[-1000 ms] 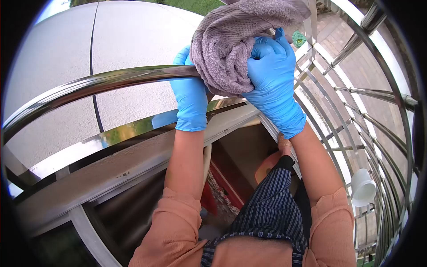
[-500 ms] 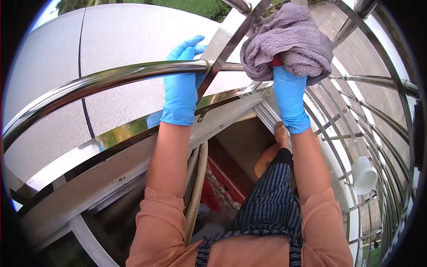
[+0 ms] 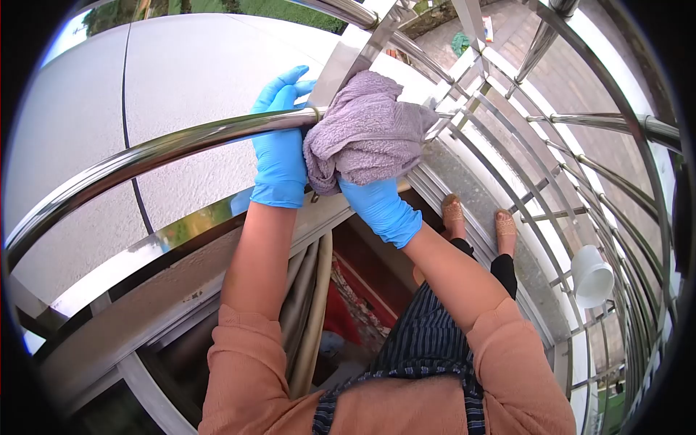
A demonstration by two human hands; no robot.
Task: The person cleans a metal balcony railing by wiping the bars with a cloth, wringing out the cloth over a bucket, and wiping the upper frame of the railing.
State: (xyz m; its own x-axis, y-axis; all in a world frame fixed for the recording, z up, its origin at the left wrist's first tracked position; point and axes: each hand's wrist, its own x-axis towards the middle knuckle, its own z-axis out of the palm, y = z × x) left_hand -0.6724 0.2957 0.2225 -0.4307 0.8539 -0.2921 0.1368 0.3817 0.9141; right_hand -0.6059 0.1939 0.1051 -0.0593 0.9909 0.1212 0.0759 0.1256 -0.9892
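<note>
A bunched grey-purple towel [image 3: 373, 130] is in my right hand [image 3: 380, 210], which wears a blue glove. The towel presses around the flat metal upright of the railing, where it meets the round rail; its folds hide my right fingertips. Just to the left, my gloved left hand [image 3: 279, 159] is at the shiny metal railing [image 3: 181, 136], its palm behind the bar. Above the bar the left fingers curl toward the upright, beside the towel.
A white ledge wall [image 3: 196, 72] lies beyond the rail on the left. Curved metal bars [image 3: 594, 119] run down the right side, with a white container [image 3: 592, 275] among them. Below are a window frame and curtain [image 3: 315, 312]. My feet [image 3: 453, 214] stand near the sill track.
My right hand has brought the towel left and down onto the upright beside my left hand. The left hand stays at the rail. Both feet now show.
</note>
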